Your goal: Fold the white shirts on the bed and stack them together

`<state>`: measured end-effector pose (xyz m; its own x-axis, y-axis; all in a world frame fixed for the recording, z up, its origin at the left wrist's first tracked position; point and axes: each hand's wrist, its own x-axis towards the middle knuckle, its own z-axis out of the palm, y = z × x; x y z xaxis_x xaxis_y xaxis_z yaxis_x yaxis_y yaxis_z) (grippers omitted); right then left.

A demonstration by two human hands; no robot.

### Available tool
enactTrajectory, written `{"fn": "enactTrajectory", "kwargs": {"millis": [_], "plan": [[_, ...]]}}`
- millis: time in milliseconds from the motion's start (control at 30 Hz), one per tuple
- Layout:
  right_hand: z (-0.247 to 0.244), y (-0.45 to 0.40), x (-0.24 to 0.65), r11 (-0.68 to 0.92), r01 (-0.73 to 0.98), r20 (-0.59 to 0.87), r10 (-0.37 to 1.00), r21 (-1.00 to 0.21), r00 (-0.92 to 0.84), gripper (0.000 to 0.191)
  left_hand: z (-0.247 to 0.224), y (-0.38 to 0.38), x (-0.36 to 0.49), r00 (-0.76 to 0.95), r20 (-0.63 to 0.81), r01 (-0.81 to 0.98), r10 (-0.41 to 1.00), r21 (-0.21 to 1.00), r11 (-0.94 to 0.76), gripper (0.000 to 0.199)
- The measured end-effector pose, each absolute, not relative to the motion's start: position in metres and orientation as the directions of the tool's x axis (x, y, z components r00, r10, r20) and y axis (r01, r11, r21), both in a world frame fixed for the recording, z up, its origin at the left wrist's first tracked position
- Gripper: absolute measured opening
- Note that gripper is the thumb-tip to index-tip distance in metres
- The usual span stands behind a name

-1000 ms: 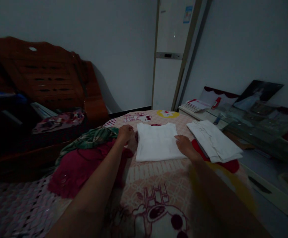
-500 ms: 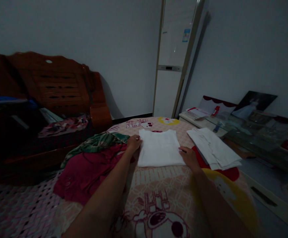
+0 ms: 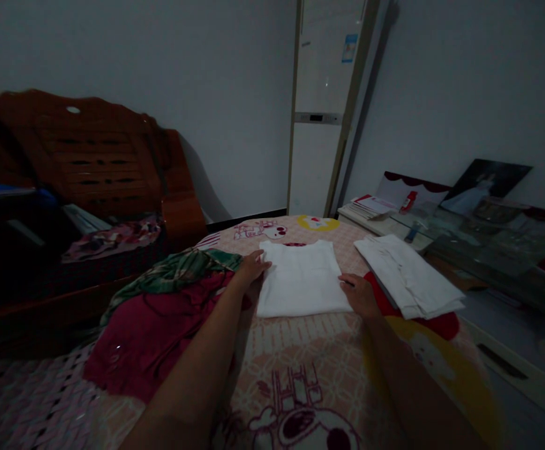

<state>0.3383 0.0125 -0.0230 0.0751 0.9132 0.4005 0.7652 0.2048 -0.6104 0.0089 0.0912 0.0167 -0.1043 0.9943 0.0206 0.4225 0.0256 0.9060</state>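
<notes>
A white shirt (image 3: 303, 281), folded into a neat block with its neckline at the far side, lies flat on the patterned tablecloth (image 3: 282, 350). My left hand (image 3: 252, 270) is at its upper left edge, fingers closed on the fabric. At the right edge, my right hand (image 3: 360, 295) pinches the side of the shirt between thumb and fingers. Beside my left forearm lies a loose heap of a dark red garment (image 3: 150, 331) and a green patterned cloth (image 3: 192, 269). A stack of folded white clothes (image 3: 406, 275) rests to the right of my right hand.
A wooden bench (image 3: 99, 150) with bags and cloth on it stands at the left. A tall white air conditioner (image 3: 317, 150) is against the far wall. On the right are a glass-topped table (image 3: 469, 240), papers (image 3: 370, 205) and a framed picture (image 3: 485, 187).
The view has shifted slightly. My left hand stays by the shirt's left edge, its fingers a little nearer the upper corner. My right hand keeps its place, and the shirt still lies flat.
</notes>
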Motion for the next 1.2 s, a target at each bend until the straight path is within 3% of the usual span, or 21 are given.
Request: {"fn": "enactTrajectory", "kwargs": {"millis": [133,233,300,400,500,600,733,867,1000,1067,1200], "plan": [[-0.021,0.012,0.338,0.207,0.768,0.401,0.913,-0.606,0.07,0.028,0.02,0.081,0.019,-0.067,-0.168,-0.038,0.984,0.985,0.165,0.074],[-0.022,0.012,0.338,0.209,0.761,0.401,0.913,-0.614,0.072,0.028,0.02,0.078,0.023,0.061,-0.2,-0.178,0.978,0.962,0.207,0.077],[-0.023,0.012,0.338,0.209,0.759,0.403,0.912,-0.617,0.077,0.027,0.017,0.08,0.025,0.07,-0.146,-0.113,0.987,0.982,0.154,0.069],[-0.025,0.013,0.339,0.196,0.761,0.398,0.913,-0.618,0.089,0.027,0.01,0.087,0.028,-0.044,0.007,0.232,0.999,0.973,0.004,0.055],[-0.024,0.013,0.338,0.197,0.763,0.403,0.911,-0.615,0.09,0.026,0.005,0.093,0.03,-0.064,0.186,0.571,0.98,0.813,-0.117,0.055],[-0.018,0.01,0.337,0.191,0.751,0.392,0.915,-0.633,0.098,0.026,0.004,0.095,0.027,-0.029,0.251,0.69,0.968,0.706,-0.162,0.061],[-0.009,0.006,0.338,0.143,0.674,0.351,0.918,-0.725,0.183,0.029,0.008,0.093,0.023,-0.077,0.131,0.611,0.988,0.79,-0.057,0.063],[-0.006,0.005,0.344,0.058,0.595,0.26,0.93,-0.802,0.26,0.032,0.019,0.078,0.018,-0.132,0.004,0.49,0.991,0.87,0.061,0.049],[-0.003,0.004,0.346,-0.049,0.488,0.114,0.948,-0.872,0.298,0.031,0.03,0.047,0.012,0.031,-0.177,0.289,0.984,0.944,0.16,0.037],[0.003,0.0,0.346,-0.102,0.397,0.03,0.949,-0.912,0.313,0.026,0.031,0.029,0.009,0.12,-0.243,0.212,0.962,0.953,0.215,0.043],[0.017,-0.01,0.349,-0.181,0.301,-0.108,0.964,-0.936,0.242,0.014,0.026,0.004,0.005,0.064,-0.279,0.255,0.958,0.933,0.255,0.071]]}}
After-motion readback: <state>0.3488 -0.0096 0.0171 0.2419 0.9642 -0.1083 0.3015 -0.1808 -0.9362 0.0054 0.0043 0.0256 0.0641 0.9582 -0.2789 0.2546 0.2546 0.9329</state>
